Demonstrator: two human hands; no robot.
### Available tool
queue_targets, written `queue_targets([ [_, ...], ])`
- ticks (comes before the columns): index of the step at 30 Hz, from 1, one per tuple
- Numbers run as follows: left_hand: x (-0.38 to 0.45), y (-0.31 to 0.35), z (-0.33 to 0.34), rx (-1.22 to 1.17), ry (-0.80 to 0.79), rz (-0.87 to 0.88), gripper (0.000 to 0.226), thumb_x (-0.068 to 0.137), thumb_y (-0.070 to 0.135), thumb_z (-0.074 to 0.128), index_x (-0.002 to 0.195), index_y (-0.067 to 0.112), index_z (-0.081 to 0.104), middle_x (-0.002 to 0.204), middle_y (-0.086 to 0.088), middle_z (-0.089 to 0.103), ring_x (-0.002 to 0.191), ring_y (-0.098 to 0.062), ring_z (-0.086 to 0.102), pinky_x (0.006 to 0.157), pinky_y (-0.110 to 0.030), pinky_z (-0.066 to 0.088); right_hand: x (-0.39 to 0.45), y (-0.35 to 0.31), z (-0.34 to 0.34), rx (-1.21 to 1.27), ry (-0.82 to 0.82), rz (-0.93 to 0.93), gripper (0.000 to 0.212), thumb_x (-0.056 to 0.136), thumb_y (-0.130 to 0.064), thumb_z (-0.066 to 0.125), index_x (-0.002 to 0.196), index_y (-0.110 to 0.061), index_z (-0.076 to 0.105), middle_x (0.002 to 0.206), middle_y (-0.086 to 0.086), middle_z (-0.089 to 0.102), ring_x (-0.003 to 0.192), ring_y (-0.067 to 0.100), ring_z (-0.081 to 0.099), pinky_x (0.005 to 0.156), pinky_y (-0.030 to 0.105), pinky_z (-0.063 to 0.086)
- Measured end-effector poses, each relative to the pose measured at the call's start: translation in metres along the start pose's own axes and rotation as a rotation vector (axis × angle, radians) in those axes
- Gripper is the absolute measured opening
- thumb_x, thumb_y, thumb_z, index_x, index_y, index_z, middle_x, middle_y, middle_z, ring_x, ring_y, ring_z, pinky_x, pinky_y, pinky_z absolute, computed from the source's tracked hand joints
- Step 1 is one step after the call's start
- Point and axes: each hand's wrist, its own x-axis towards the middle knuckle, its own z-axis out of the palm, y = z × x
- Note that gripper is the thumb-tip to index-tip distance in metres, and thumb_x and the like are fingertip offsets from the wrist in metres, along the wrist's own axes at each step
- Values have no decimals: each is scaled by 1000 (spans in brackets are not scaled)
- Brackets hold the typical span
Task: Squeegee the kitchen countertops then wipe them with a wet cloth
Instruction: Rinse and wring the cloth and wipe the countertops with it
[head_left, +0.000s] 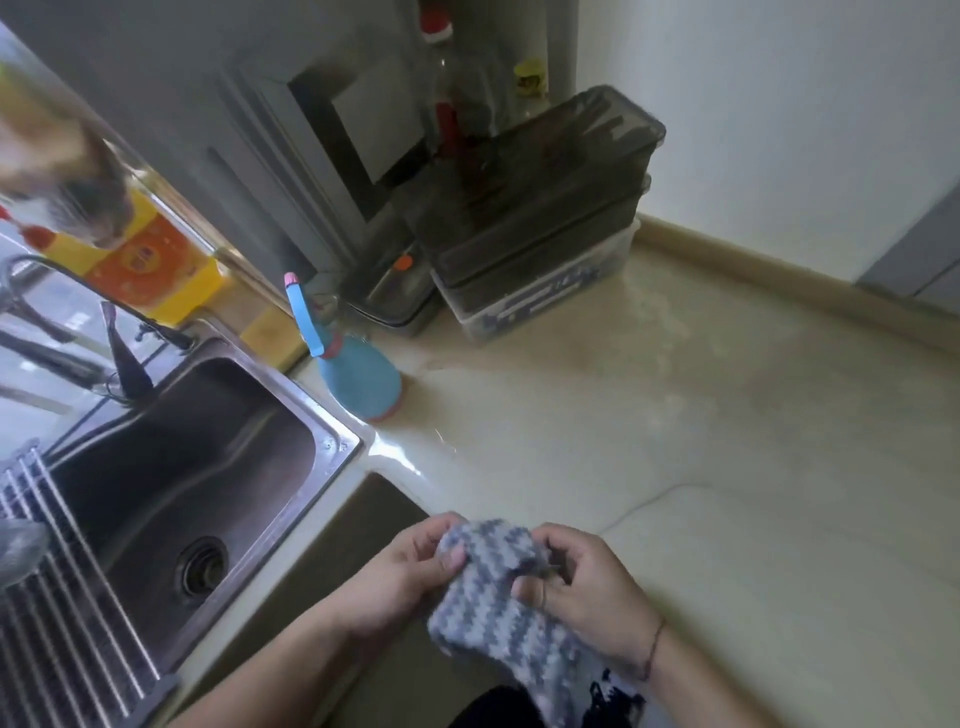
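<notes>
The striped cloth (498, 587) is pinched at its upper edge by left hand (415, 566) and right hand (587, 587) fingers above the bench (727, 441); soft, limp, likely best bunched.

Both hands are on the cloth (498, 587) right at the front edge of the countertop (675, 441) — it's a grey-and-white zigzag thing, kind of bunched up. Left hand (410, 566) pinches the top corner with thumb over it, right hand (582, 582) grips the other side with curled fingers. Counter looks wet and shiny near the sink (208, 441). A blue spray bottle (358, 379) stands just beside the sink's far corner, and dark stacked containers (535, 218) sit back near the wall. Yellow bottle (150, 260) behind the faucet (78, 291) — bit blurry.
</notes>
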Motion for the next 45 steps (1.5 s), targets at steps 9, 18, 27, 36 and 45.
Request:
queue_targets([
  [9, 3, 8, -25, -182, 251, 217, 48, 79, 18, 70, 119, 0, 51, 108, -28, 60, 86, -32, 66, 74, -40, 57, 32, -8, 29, 429, -62, 242, 28, 71, -22, 81, 88, -8, 65, 96, 17, 62, 94, 26, 56, 92, 38, 41],
  [18, -10, 16, -50, 264, 470, 332, 46, 76, 15, 76, 120, 22, 64, 113, 9, 68, 98, -2, 64, 79, -13, 48, 71, -40, 28, 157, 188, 44, 33, 92, -16, 58, 122, -15, 46, 61, -1, 67, 59, 5, 62, 58, 16, 48],
  [27, -5, 22, -59, 990, 804, 454, 49, 68, 11, 79, 111, 33, 68, 105, 18, 70, 94, 4, 63, 87, -16, 47, 131, -68, 31, -981, 10, -266, 30, 77, -4, 60, 94, -23, 77, 83, -12, 48, 74, -3, 47, 75, 6, 34],
  [36, 52, 15, -87, 1194, 1257, 835, 14, 74, 16, 74, 86, 21, 77, 110, -2, 49, 99, -31, 46, 81, -43, 44, 232, -66, -9, -1376, -75, -1107, 17, 84, -5, 68, 99, -9, 75, 118, 9, 69, 101, 38, 63, 82, 45, 53],
  [45, 68, -19, -83, 1421, 843, 555, 46, 85, 21, 37, 116, 2, 66, 116, -6, 69, 123, -30, 55, 101, -37, 44, 227, -41, -39, -1565, -473, -813, 47, 61, -1, 85, 104, -14, 75, 116, 4, 71, 114, 30, 64, 101, 38, 30],
])
